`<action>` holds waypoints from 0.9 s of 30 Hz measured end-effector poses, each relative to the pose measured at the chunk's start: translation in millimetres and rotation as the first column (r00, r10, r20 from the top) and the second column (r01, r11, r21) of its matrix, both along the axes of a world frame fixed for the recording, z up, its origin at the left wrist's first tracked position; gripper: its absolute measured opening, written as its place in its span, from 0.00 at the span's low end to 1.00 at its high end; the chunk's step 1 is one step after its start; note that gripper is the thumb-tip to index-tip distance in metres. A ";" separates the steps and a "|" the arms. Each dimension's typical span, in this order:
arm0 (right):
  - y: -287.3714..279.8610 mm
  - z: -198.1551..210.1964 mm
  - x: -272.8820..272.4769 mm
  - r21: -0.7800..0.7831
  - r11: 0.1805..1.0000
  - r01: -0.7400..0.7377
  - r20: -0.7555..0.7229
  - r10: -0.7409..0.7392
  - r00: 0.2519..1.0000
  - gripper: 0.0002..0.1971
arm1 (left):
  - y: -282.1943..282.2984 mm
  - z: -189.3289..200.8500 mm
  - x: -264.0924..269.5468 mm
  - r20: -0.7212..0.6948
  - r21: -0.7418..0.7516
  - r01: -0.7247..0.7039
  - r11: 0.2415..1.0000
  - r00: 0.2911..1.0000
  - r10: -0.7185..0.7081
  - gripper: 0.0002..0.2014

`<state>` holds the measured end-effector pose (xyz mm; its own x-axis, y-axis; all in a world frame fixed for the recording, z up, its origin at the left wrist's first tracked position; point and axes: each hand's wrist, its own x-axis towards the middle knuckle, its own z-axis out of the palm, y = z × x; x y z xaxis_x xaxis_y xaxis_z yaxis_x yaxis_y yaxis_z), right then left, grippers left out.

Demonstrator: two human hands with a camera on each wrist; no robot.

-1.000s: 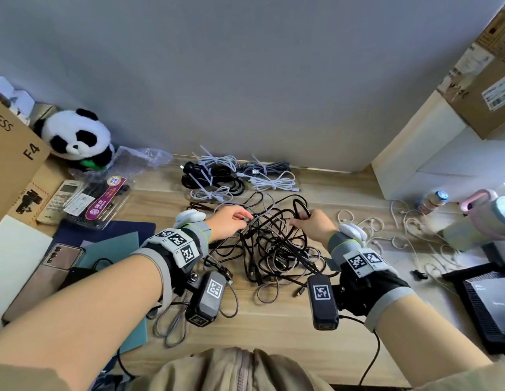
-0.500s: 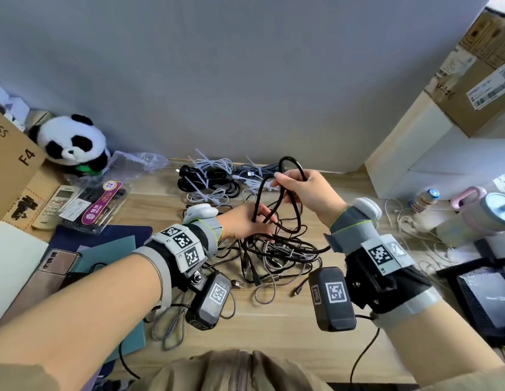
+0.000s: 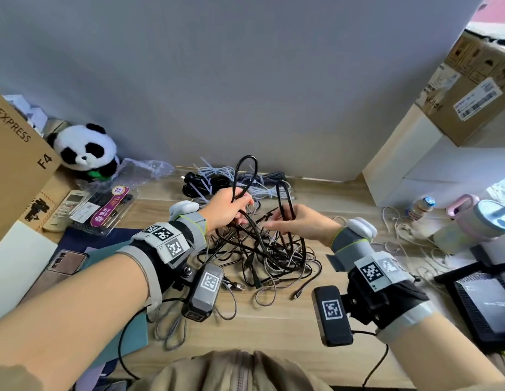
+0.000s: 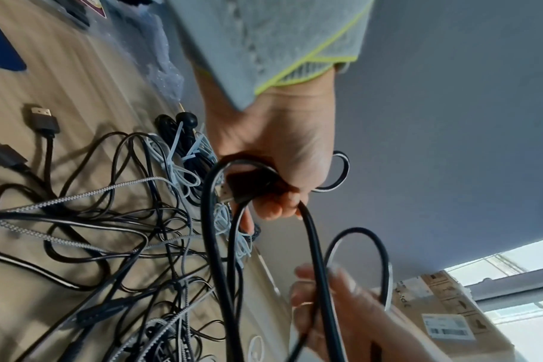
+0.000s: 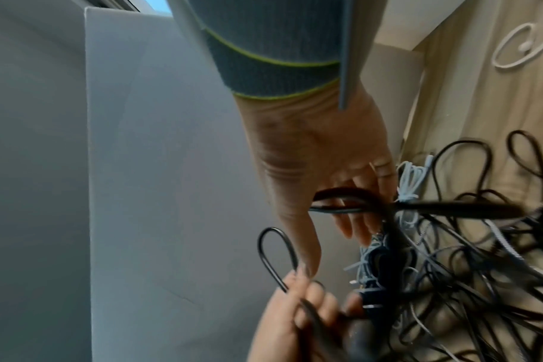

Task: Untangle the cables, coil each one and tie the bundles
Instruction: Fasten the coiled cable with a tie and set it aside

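A tangle of black and braided cables lies mid-table. My left hand grips one black cable, whose loop stands up above the fist; the left wrist view shows the fingers curled round that cable. My right hand is just to the right. It holds a second upright loop of black cable between thumb and fairly straight fingers. Both loops trail down into the tangle. Several bundles tied with white ties lie behind, against the wall.
On the left stand a toy panda, a cardboard box, a remote and a phone. On the right are loose white cable, a small bottle, a pink cup, a black device and stacked boxes.
My right hand lifted a black loop out of the tangle. Now my left hand grips that raised loop, and my right hand has dropped lower onto a second loop.
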<state>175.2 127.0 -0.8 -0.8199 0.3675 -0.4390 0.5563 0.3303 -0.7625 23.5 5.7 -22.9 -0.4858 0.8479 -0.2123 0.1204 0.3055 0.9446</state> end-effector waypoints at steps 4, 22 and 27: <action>-6.6 -11.9 8.7 -0.197 0.980 0.013 -0.009 -0.015 1.000 0.21 | 2.4 6.3 -1.4 0.093 0.090 -0.169 0.982 0.983 0.160 0.10; 5.8 -10.3 -5.1 -0.618 0.631 0.469 -0.022 -0.610 0.792 0.06 | -2.1 16.4 -0.8 -0.190 -0.221 0.377 0.899 0.888 -0.419 0.16; -0.7 -3.0 -16.3 -0.795 0.337 0.505 0.097 -0.750 0.654 0.15 | 1.1 13.3 15.1 -0.177 -0.199 0.377 0.904 0.894 -0.412 0.12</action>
